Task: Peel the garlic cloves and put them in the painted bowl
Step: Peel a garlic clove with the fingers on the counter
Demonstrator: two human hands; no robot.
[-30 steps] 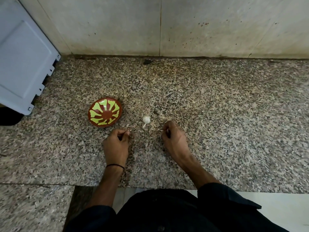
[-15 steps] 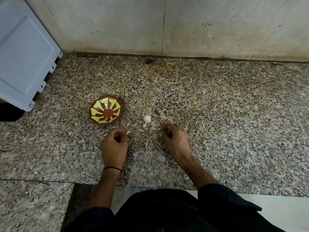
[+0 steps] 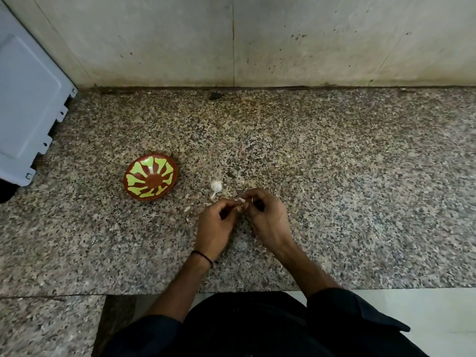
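The painted bowl (image 3: 151, 177), brown with yellow-green petals, sits on the granite counter (image 3: 334, 189) left of centre. A white garlic bulb (image 3: 216, 186) lies just right of the bowl. My left hand (image 3: 216, 225) and my right hand (image 3: 268, 217) meet below the bulb, fingertips together, pinching a small pale garlic clove (image 3: 241, 201) between them. A small pale piece (image 3: 187, 208) lies on the counter left of my left hand.
A grey-blue plastic panel (image 3: 28, 99) leans at the far left. A stained wall (image 3: 257, 39) rises behind the counter. A dark speck (image 3: 213, 96) lies by the wall's base. The counter's front edge runs just above my dark sleeves.
My hands were apart, each pinching something. The left hand has moved right to meet the right hand, and a small piece now lies where the left hand was.
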